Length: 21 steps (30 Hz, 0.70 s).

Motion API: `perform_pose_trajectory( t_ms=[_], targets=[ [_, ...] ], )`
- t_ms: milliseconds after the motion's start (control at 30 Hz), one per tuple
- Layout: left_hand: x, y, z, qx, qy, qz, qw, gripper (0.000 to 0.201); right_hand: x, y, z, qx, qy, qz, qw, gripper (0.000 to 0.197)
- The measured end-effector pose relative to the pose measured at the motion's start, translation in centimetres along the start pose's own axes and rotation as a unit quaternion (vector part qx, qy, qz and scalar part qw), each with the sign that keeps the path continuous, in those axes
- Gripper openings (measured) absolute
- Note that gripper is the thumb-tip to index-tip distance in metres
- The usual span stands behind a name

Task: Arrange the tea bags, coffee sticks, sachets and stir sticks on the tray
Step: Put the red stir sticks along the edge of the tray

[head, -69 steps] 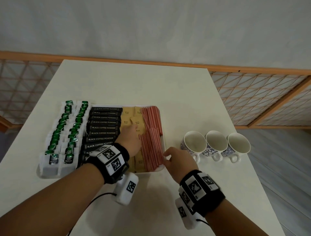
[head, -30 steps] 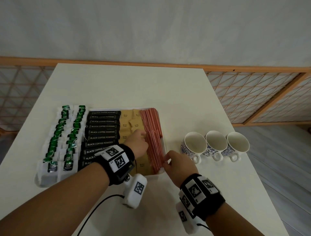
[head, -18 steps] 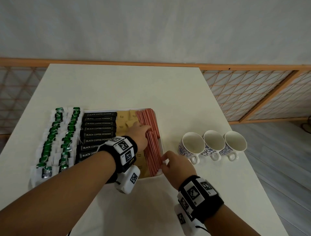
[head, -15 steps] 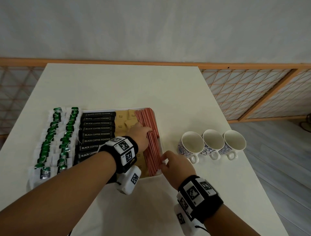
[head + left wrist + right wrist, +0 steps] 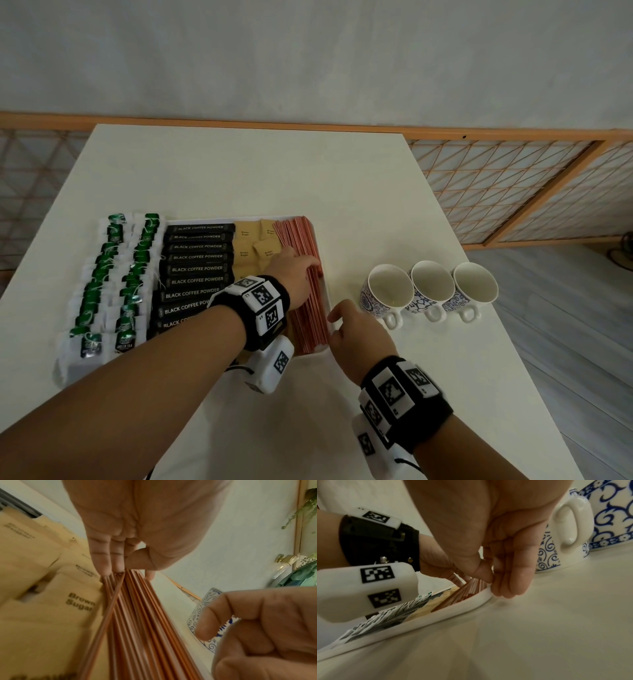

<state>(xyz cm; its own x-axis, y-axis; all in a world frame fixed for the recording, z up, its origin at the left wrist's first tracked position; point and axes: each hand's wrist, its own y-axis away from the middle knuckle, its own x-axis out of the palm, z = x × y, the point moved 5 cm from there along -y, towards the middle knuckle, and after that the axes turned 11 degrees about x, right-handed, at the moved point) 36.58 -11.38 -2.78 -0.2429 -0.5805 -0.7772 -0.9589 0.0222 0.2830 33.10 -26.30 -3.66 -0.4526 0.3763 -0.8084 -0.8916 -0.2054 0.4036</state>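
A white tray (image 5: 329, 301) holds green-tagged tea bags (image 5: 113, 284) on the left, then black coffee sticks (image 5: 195, 270), brown sugar sachets (image 5: 253, 246) and red stir sticks (image 5: 310, 315) along the right side. My left hand (image 5: 306, 265) lies on the stir sticks (image 5: 137, 615). Its straight fingers (image 5: 106, 563) press on the bundle, with the thumb beside them. My right hand (image 5: 335, 318) is at the tray's near right corner. It pinches the rim (image 5: 436, 616), thumb inside by the stick ends and fingers (image 5: 510, 586) outside on the table.
Three blue-patterned white cups (image 5: 428, 291) stand in a row just right of the tray, handles toward me; the nearest one (image 5: 559, 534) is close behind my right hand. The white table (image 5: 239, 171) stretches beyond the tray. A wooden lattice rail runs behind it.
My left hand has slid right from the brown sugar sachets onto the stir sticks. My right hand has stayed at the tray's near right corner.
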Motion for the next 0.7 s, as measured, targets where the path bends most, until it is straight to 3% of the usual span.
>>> perform_pose_trajectory(
  t_ms=[200,467,700],
  targets=[
    [-0.2,0.5,0.3,-0.022,0.027,-0.019,0.999,0.06,0.2,0.3,-0.1,-0.002,0.0,0.007,1.0,0.023],
    [-0.1,4.2,2.6,-0.114,0.156,-0.051,0.98,0.053,0.5,0.8,-0.6,0.001,-0.015,0.024,1.0,0.022],
    [-0.7,5.4,2.2,-0.074,0.168,-0.106,0.977,0.048,0.6,0.7,-0.4,-0.011,-0.003,0.021,1.0,0.017]
  ],
)
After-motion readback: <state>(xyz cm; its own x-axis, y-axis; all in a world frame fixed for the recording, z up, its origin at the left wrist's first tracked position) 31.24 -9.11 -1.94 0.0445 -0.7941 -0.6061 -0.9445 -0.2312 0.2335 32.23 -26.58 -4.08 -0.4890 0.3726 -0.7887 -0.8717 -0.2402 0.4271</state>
